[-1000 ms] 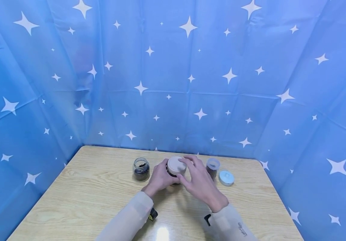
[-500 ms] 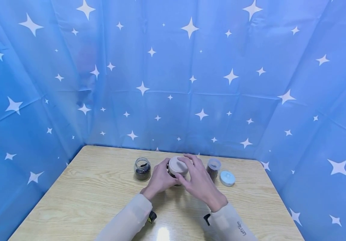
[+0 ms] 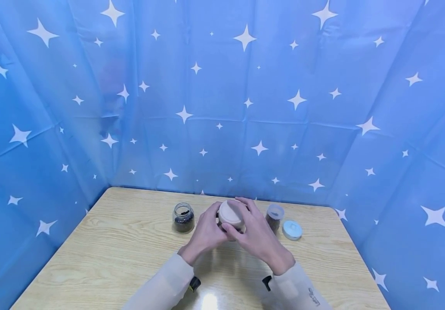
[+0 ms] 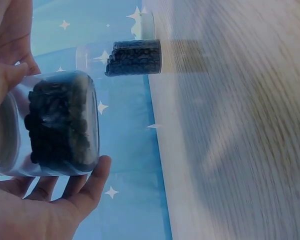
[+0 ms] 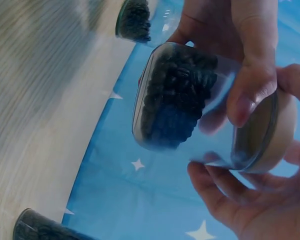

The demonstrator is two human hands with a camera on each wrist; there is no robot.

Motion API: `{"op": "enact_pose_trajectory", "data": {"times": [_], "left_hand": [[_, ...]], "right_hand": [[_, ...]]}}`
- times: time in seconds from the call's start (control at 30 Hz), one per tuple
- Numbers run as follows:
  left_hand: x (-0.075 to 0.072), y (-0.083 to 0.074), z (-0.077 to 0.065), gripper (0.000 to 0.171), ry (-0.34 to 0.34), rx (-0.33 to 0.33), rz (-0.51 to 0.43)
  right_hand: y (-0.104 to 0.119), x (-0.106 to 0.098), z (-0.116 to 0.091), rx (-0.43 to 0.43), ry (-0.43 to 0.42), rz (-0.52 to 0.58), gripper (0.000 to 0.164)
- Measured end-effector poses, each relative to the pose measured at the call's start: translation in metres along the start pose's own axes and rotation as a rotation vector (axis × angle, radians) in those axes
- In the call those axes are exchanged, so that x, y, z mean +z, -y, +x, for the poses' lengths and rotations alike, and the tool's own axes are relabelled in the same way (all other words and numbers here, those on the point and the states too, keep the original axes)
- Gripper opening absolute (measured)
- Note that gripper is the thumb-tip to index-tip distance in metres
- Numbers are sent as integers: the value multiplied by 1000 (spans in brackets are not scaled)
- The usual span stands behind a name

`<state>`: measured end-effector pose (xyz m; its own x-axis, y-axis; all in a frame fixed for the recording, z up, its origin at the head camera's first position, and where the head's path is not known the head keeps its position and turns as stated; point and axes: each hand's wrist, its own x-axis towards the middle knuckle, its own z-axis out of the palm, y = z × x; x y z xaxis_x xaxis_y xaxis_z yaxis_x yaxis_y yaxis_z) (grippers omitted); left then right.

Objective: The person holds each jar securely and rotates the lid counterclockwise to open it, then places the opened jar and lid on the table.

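Note:
Both hands are on one glass jar (image 4: pixel 60 120), part filled with dark bean-like pieces. Its pale round lid (image 3: pixel 229 212) faces up in the head view. My left hand (image 3: pixel 207 232) grips the jar's body from the left, thumb across its near side. Around the lid curl the thumb and fingers of my right hand (image 3: pixel 260 239), mostly from the right. The wrist views show the jar off the table and somewhat tilted, with the lid on it. In the head view the hands hide most of its body.
An open glass jar (image 3: pixel 183 219) of dark pieces stands left of the hands. To the right are a narrower clear container (image 3: pixel 273 218) with dark contents and a light blue lid (image 3: pixel 292 230). A blue starred curtain (image 3: pixel 222 107) hangs behind the wooden table (image 3: pixel 129 258).
The held jar has tilted slightly, so its lid faces more towards the head camera. Both hands keep hold of it, the left wrist lying a little lower. The other containers stay put.

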<state>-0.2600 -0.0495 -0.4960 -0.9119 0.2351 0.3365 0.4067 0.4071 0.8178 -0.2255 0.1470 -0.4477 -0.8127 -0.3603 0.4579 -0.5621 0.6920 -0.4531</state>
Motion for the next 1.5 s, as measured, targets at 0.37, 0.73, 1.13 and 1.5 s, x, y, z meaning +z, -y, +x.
{"op": "enact_pose_trajectory", "data": {"times": [0.37, 0.73, 1.13, 1.5], "left_hand": [[3, -10, -4, 92, 21, 41, -111], [10, -18, -6, 93, -21, 48, -66], [10, -22, -12, 77, -29, 103, 3], [6, -27, -18, 74, -30, 113, 7]], "right_hand": [[12, -12, 1, -64, -123, 11, 62], [14, -11, -5, -55, -141, 3, 62], [26, -14, -6, -66, -129, -95, 64], [32, -20, -8, -115, -144, -111, 63]]}}
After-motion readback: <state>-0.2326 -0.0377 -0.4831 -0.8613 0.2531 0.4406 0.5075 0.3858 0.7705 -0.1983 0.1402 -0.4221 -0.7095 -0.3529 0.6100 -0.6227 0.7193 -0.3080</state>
